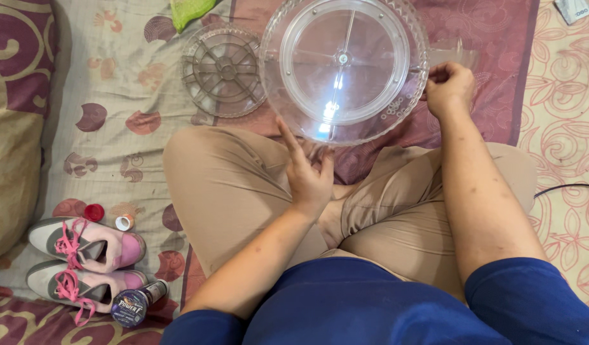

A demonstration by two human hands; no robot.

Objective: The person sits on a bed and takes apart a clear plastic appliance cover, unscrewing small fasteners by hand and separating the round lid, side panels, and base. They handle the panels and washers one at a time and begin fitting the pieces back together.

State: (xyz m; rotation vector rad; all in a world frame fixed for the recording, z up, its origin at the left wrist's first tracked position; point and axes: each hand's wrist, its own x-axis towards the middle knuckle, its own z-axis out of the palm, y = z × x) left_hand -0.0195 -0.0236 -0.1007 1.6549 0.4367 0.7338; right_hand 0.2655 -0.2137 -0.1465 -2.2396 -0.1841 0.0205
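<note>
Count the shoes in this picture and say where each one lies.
2. One shoe lies at lower left on the bedding; the other shoe lies just below it. More may be hidden out of view.

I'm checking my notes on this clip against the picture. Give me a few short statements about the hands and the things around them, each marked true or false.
1. Both hands hold the clear tray. True.
2. The left hand grips the tray's lower edge. True.
3. A second clear disc lies right of the tray. False: it lies left of it.
4. The shoes have blue laces. False: the laces are pink.
5. The right hand rests on a knee. False: it holds the tray's right rim.
</note>
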